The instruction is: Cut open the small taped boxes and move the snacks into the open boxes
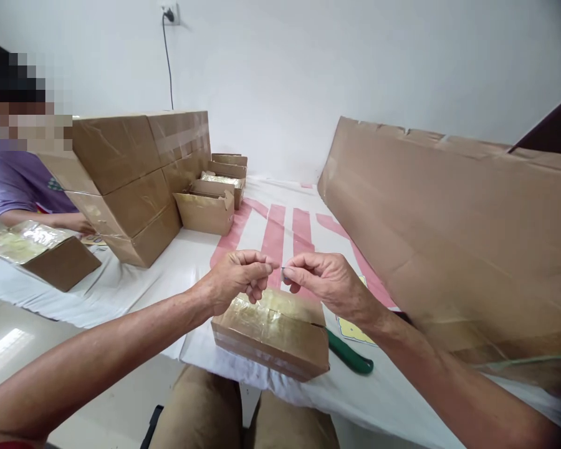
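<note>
My left hand and my right hand meet almost fingertip to fingertip above a small cardboard box. Thumb and index finger of the right hand pinch a tiny, thin bluish piece, too small to name. The left hand's thumb and forefinger are pressed together too; whatever they hold, if anything, does not show. Yellowish clear plastic film covers the top of the box below. A dark green handle sticks out from beside the box. Near my right wrist lies a yellow card, partly hidden by the arm.
Stacked closed cartons stand at left, with several small open boxes beside them. A large cardboard panel leans on the right. Another film-topped box sits near a person in a purple sleeve. White cloth covers the table.
</note>
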The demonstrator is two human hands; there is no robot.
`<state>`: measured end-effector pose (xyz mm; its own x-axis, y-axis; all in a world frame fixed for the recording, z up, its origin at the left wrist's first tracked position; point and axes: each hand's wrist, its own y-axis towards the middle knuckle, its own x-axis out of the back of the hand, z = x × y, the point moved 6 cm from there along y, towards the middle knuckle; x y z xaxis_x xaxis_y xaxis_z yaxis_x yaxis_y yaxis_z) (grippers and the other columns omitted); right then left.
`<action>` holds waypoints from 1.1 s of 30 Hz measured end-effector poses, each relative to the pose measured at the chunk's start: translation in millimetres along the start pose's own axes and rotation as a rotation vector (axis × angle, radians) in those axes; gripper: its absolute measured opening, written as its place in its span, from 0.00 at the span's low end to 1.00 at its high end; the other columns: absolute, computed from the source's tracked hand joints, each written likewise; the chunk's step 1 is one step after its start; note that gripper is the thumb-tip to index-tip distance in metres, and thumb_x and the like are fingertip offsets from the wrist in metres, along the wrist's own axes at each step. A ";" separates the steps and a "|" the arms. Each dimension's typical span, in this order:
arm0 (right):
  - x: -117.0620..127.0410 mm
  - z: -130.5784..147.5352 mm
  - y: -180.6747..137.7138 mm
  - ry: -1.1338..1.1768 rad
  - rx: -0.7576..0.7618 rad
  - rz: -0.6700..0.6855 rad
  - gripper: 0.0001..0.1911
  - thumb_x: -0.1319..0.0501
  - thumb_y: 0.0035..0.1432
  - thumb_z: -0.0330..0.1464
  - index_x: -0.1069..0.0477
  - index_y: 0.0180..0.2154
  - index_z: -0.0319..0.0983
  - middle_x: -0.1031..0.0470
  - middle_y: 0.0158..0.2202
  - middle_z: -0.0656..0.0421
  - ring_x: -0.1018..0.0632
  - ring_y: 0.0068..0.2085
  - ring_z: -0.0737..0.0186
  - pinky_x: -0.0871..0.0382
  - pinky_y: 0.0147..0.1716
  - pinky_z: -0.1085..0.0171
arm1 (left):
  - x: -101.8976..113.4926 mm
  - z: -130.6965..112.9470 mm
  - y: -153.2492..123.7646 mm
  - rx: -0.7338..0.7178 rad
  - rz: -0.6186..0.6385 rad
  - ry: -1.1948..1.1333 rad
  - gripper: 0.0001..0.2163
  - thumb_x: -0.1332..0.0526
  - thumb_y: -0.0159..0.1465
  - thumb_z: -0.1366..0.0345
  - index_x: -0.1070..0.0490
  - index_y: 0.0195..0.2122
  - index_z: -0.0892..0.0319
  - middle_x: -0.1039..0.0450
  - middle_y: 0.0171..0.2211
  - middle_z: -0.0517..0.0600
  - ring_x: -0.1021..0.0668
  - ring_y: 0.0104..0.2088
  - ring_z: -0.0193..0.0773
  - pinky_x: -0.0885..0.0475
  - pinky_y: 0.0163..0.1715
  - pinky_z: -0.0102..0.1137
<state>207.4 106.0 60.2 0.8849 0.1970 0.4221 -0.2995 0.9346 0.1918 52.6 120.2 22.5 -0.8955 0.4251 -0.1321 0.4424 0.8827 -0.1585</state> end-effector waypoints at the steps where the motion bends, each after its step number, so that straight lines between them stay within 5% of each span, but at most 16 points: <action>1: 2.9 0.1 -3.5 -0.018 0.002 -0.024 0.13 0.34 0.57 0.42 0.22 0.27 0.40 0.22 0.24 0.60 0.24 0.26 0.65 0.28 0.29 0.64 | -1.9 -0.4 -1.7 -0.029 -0.011 0.044 0.18 0.29 0.50 0.52 0.24 0.35 0.59 0.29 0.22 0.44 0.29 0.19 0.30 0.34 0.20 0.27; 4: 7.8 1.3 -13.3 -0.088 -0.010 -0.078 0.12 0.34 0.58 0.40 0.22 0.27 0.40 0.22 0.23 0.60 0.24 0.26 0.65 0.31 0.27 0.65 | -11.3 -5.7 -5.7 -0.199 -0.062 0.295 0.18 0.26 0.49 0.56 0.23 0.39 0.58 0.25 0.30 0.46 0.26 0.26 0.31 0.32 0.23 0.26; 7: 7.1 3.2 -20.4 -0.100 -0.042 -0.048 0.15 0.36 0.60 0.39 0.24 0.24 0.40 0.25 0.21 0.61 0.25 0.25 0.65 0.32 0.27 0.65 | -23.9 -5.8 -5.9 -0.316 -0.085 0.464 0.11 0.28 0.53 0.60 0.25 0.33 0.58 0.25 0.29 0.46 0.26 0.26 0.31 0.34 0.23 0.25; 20: 20.5 -23.2 -45.1 0.124 -0.180 -0.020 0.12 0.34 0.54 0.40 0.21 0.28 0.38 0.20 0.27 0.59 0.23 0.27 0.65 0.28 0.30 0.64 | -52.6 14.1 12.8 -0.044 0.076 0.116 0.06 0.38 0.51 0.66 0.24 0.28 0.61 0.21 0.25 0.50 0.21 0.22 0.34 0.24 0.23 0.29; 26: 34.7 -37.4 -55.9 0.097 -0.219 -0.082 0.12 0.35 0.55 0.40 0.23 0.25 0.39 0.24 0.24 0.61 0.24 0.27 0.66 0.30 0.28 0.66 | -67.2 13.6 12.9 -0.181 0.026 0.317 0.21 0.31 0.49 0.66 0.25 0.46 0.58 0.20 0.35 0.50 0.20 0.28 0.35 0.26 0.24 0.27; 30: 37.1 -39.3 -62.2 0.001 -0.225 -0.060 0.12 0.36 0.56 0.38 0.26 0.23 0.39 0.26 0.22 0.62 0.25 0.25 0.67 0.33 0.26 0.66 | -78.6 10.4 12.2 -0.361 -0.004 0.550 0.02 0.35 0.55 0.69 0.26 0.30 0.58 0.24 0.25 0.46 0.26 0.25 0.31 0.34 0.24 0.25; 33: 37.8 -36.1 -67.2 -0.072 -0.221 -0.058 0.13 0.37 0.57 0.37 0.27 0.22 0.40 0.26 0.21 0.61 0.27 0.24 0.67 0.35 0.25 0.66 | -85.2 9.5 15.5 -0.416 -0.035 0.656 0.04 0.39 0.54 0.73 0.26 0.26 0.59 0.27 0.20 0.44 0.29 0.22 0.30 0.38 0.22 0.25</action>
<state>273.8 61.3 31.3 0.8680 0.1272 0.4800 -0.1570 0.9873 0.0223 136.2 95.8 22.0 -0.8122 0.3125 0.4926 0.4743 0.8454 0.2458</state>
